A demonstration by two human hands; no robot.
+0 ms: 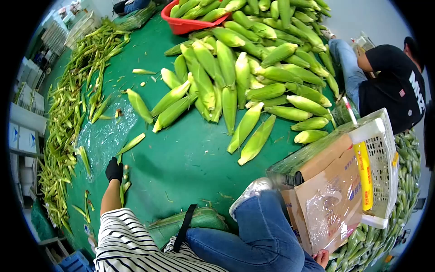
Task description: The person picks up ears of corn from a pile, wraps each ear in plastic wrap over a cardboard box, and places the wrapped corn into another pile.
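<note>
My left hand (114,169), in a black glove, reaches low over the green floor sheet from a striped sleeve. Its fingers merge into one dark shape, so their grip is unclear. A strip of corn husk (132,143) lies just beyond the fingertips, and a green bit of husk touches the hand's upper edge. Beside the wrist are more husk pieces (122,194). My right hand is not in view. Ahead spreads a large heap of corn ears in green husks (229,106), several loose at its near edge.
Husk waste (59,154) lines the left side. A red tub (183,26) of corn stands at the back. On the right are a cardboard box (328,199), a white crate (385,167) and a seated co-worker (389,77). A bare hand (322,258), seemingly another person's, touches the box.
</note>
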